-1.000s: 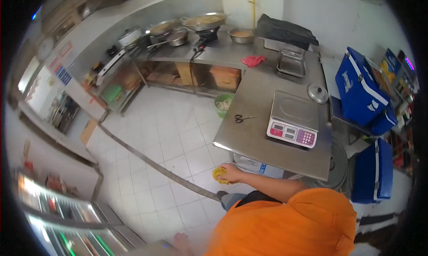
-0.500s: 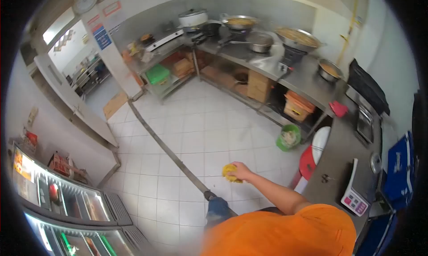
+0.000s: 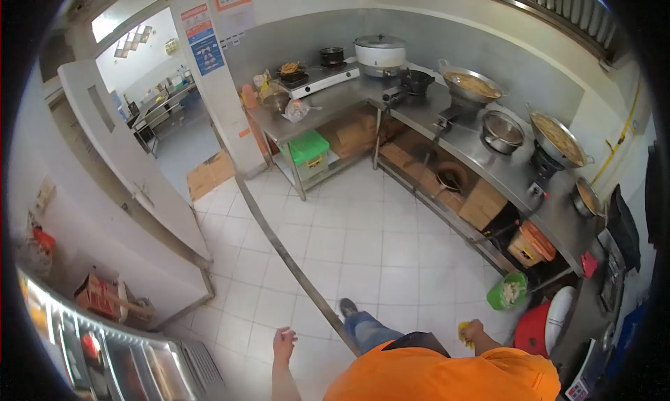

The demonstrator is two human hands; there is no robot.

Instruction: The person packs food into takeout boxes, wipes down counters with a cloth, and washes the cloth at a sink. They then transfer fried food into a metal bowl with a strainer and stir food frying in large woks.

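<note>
My right hand (image 3: 476, 332), low on the right beside my orange shirt, is closed on a crumpled yellow cloth (image 3: 463, 334). Part of the cloth is hidden behind the fingers. My left hand (image 3: 284, 342) is raised over the white tile floor, left of my leg. Its fingers are loosely bent and a little apart, with nothing in them. Nearest to my right hand are a green bin (image 3: 507, 293) with pale scraps in it and a red tub (image 3: 533, 331); the hand touches neither.
A steel counter (image 3: 460, 136) along the back carries wide pans (image 3: 472, 85), burners and a white cooker (image 3: 381, 55). A floor channel (image 3: 283, 251) crosses the tiles. An open door (image 3: 132, 150) stands at the left, above a lit display fridge (image 3: 118, 359).
The view has swung left and up toward the counter and doorway. My right hand has drawn in closer to my body, still holding the cloth. My left hand has come into view.
</note>
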